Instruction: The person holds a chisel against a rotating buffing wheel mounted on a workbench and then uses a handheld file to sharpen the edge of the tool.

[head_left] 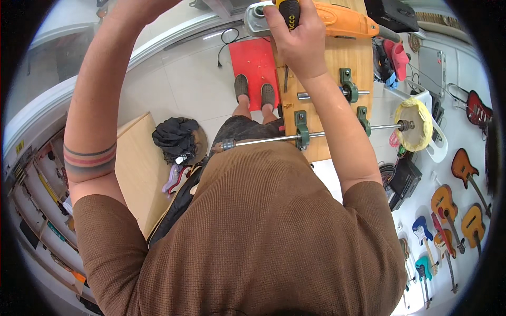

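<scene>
My right hand (300,45) is closed around a black-and-yellow tool handle (289,12) at the top of the view. The rest of that tool runs out of the picture or is hidden, so its kind is unclear. Right beside it, an orange power tool (342,22) with a grey metal head (257,20) lies across the wooden workbench (295,58). My left hand (143,7) is raised at the upper left, cut off by the top edge. Its fingers are out of sight.
A long metal shaft (329,133) in green bearing blocks (301,129) crosses the bench near my torso, with a yellow buffing wheel (414,124) at its right. Below are a red mat (253,58) and a black cable (224,45). Guitars (444,203) hang at right.
</scene>
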{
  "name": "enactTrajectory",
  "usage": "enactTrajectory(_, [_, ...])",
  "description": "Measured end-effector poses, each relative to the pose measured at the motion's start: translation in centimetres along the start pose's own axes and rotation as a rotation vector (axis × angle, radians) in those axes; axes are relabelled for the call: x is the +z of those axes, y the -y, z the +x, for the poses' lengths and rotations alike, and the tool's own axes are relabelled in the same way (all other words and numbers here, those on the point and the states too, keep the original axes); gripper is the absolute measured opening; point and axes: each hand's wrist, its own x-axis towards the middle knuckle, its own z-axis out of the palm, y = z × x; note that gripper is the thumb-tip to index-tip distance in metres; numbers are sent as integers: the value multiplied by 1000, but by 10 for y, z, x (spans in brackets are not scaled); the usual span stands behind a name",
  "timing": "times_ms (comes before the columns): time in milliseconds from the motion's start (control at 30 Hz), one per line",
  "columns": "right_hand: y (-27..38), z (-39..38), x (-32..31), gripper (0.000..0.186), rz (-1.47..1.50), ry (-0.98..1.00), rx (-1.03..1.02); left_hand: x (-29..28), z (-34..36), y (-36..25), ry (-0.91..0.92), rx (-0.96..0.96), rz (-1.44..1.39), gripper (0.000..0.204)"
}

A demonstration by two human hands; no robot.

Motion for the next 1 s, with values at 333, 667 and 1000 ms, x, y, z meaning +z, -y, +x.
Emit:
enactTrajectory(333, [-17, -6, -23, 32, 149, -169, 84, 51, -43, 86, -32, -223, -449, 33])
enactTrajectory(667, [-22, -2, -95, 27, 312, -381, 357, 161, -54, 105, -176, 0, -445, 68])
enactTrajectory(1000, [3, -25, -80, 26, 343, -454, 287, 177, -42, 111, -328, 28, -499, 58])
